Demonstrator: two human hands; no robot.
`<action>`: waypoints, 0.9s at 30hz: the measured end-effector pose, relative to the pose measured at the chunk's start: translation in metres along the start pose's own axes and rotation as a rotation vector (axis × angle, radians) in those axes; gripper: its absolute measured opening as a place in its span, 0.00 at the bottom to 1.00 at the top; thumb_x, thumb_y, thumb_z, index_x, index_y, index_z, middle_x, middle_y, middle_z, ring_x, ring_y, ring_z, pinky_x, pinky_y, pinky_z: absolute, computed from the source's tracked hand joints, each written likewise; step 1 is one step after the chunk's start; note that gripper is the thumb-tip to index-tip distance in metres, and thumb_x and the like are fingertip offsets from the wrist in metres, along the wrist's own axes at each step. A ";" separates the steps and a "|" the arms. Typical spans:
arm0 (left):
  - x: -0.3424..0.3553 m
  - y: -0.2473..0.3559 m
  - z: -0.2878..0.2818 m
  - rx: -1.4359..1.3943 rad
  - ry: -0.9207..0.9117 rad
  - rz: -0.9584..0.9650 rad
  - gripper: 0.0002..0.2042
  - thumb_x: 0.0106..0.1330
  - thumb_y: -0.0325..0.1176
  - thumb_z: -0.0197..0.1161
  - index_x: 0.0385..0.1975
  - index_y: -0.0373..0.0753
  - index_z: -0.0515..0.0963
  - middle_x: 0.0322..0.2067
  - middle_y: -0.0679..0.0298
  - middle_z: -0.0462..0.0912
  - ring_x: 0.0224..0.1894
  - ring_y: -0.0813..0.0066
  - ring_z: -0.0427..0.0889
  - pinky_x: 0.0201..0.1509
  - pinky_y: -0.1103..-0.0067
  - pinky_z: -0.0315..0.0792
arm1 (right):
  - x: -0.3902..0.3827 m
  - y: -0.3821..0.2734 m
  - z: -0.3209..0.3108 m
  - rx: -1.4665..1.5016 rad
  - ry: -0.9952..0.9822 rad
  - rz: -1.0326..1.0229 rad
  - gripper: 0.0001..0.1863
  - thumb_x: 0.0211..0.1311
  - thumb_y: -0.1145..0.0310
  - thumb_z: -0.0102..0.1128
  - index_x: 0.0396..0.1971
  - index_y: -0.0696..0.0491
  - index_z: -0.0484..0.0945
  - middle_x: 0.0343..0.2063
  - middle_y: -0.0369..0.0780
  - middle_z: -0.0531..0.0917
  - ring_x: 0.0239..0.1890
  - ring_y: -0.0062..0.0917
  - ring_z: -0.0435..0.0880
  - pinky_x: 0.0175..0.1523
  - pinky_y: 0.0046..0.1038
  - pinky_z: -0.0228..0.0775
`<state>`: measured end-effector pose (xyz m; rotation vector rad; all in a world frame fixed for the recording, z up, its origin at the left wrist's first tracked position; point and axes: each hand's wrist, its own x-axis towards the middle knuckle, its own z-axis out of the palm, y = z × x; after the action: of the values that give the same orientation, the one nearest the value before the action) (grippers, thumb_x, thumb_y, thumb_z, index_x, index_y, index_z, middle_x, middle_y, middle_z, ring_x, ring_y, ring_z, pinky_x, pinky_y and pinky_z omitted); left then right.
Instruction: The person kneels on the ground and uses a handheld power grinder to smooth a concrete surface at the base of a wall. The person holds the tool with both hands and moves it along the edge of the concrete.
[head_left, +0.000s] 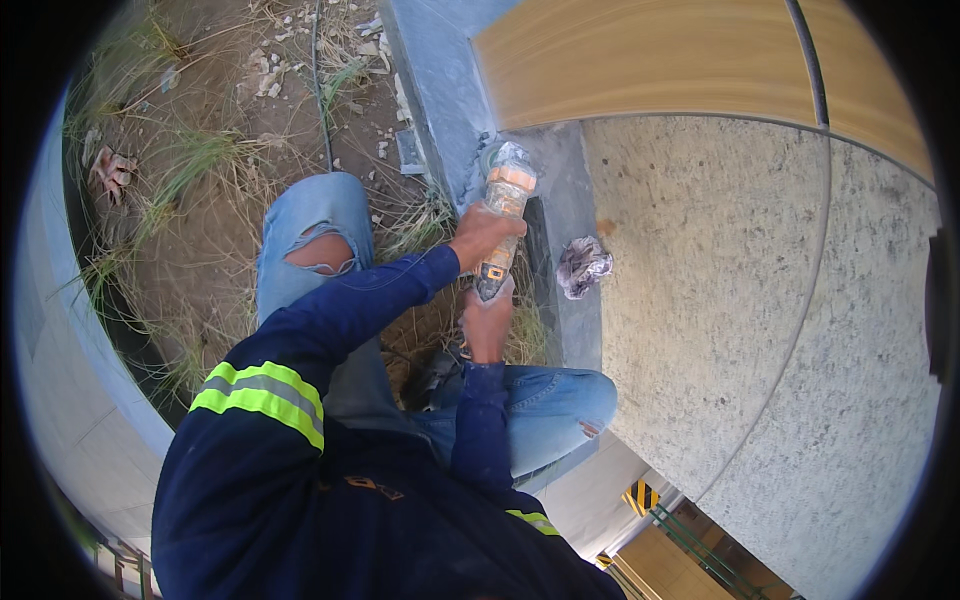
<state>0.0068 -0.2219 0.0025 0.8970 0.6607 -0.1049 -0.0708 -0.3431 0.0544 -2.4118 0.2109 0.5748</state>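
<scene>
Both my hands are closed around a dusty angle grinder (pixel 512 178) with orange-and-black parts, held lengthwise away from me. My left hand (pixel 484 236) wraps its body. Lower down, my right hand (pixel 487 318) grips the rear end. The grinder's round disc (pixel 489 158) sits at the far end, against or just above the grey ledge (pixel 570 200); I cannot tell whether it touches. A crumpled, purplish piece of plastic or cloth (pixel 583 268) lies on the ledge to the right of the tool.
Soil with dry grass (pixel 200 200) and rubble (pixel 268 75) lies left of the ledge. A dark cable (pixel 318 80) runs across the soil. Another cable (pixel 815 260) crosses the pale speckled surface (pixel 700 280) at right. A crumpled pinkish item (pixel 112 173) lies far left. My bent knees flank my arms.
</scene>
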 end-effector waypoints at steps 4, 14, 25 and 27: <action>-0.003 0.006 -0.001 -0.056 0.015 -0.018 0.18 0.49 0.39 0.76 0.34 0.32 0.84 0.30 0.57 0.86 0.30 0.67 0.86 0.38 0.70 0.80 | -0.007 -0.022 -0.007 -0.050 -0.041 0.038 0.40 0.62 0.65 0.67 0.70 0.64 0.60 0.50 0.60 0.84 0.52 0.53 0.85 0.56 0.44 0.74; 0.000 0.004 0.000 -0.031 -0.016 0.007 0.21 0.49 0.41 0.77 0.36 0.31 0.84 0.31 0.56 0.86 0.31 0.65 0.86 0.39 0.70 0.80 | 0.002 0.001 0.000 -0.011 0.061 -0.149 0.28 0.63 0.71 0.63 0.62 0.60 0.66 0.34 0.49 0.83 0.29 0.37 0.82 0.34 0.35 0.72; 0.008 0.007 0.002 -0.050 0.013 0.018 0.19 0.49 0.38 0.76 0.34 0.30 0.83 0.30 0.55 0.87 0.29 0.67 0.86 0.35 0.72 0.79 | 0.000 -0.017 -0.008 -0.021 -0.005 -0.042 0.32 0.64 0.67 0.65 0.65 0.61 0.64 0.38 0.56 0.85 0.38 0.47 0.87 0.43 0.41 0.76; 0.010 0.004 -0.003 -0.071 -0.017 0.025 0.18 0.49 0.38 0.76 0.34 0.30 0.83 0.30 0.56 0.87 0.28 0.68 0.86 0.35 0.72 0.79 | -0.010 -0.047 -0.014 0.037 -0.055 -0.001 0.32 0.64 0.68 0.65 0.64 0.61 0.64 0.34 0.52 0.85 0.29 0.40 0.87 0.36 0.39 0.76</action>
<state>0.0148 -0.2153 -0.0012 0.8354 0.6337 -0.0657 -0.0615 -0.3152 0.0952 -2.3572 0.1954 0.6306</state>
